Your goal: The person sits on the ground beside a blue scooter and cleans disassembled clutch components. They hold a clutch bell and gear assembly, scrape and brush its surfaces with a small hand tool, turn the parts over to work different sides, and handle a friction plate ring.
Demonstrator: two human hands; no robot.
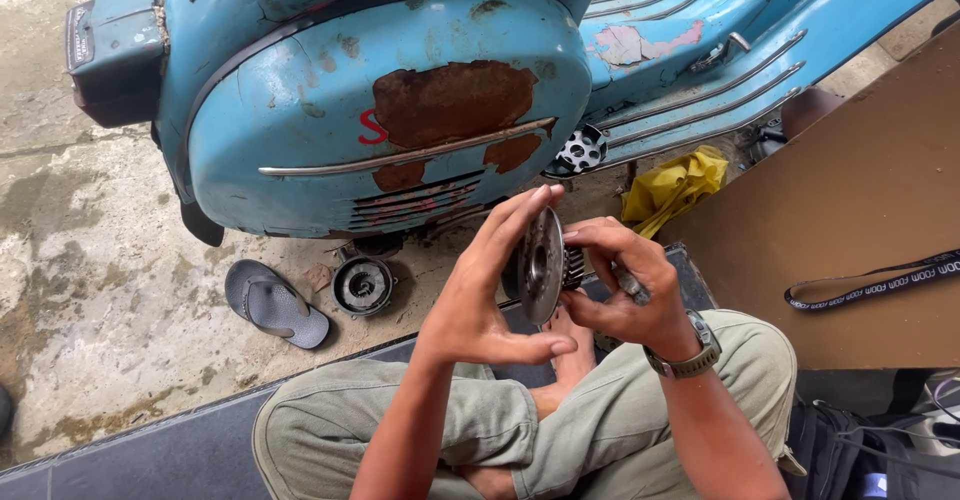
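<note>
I hold a round grey metal disc part (541,265) on edge between both hands, above my crossed legs. My left hand (487,290) presses flat against its left face, fingers stretched up along the rim. My right hand (622,285) grips the toothed, gear-like hub (573,265) on the disc's right side and also seems to hold a small metal tool. A watch (690,353) sits on my right wrist.
A rusty light-blue scooter (400,90) stands just ahead. On the concrete floor lie a grey sandal (275,303), a round metal engine part (362,285) and a yellow cloth (675,185). A brown board (850,220) with a black lanyard (880,280) is at right.
</note>
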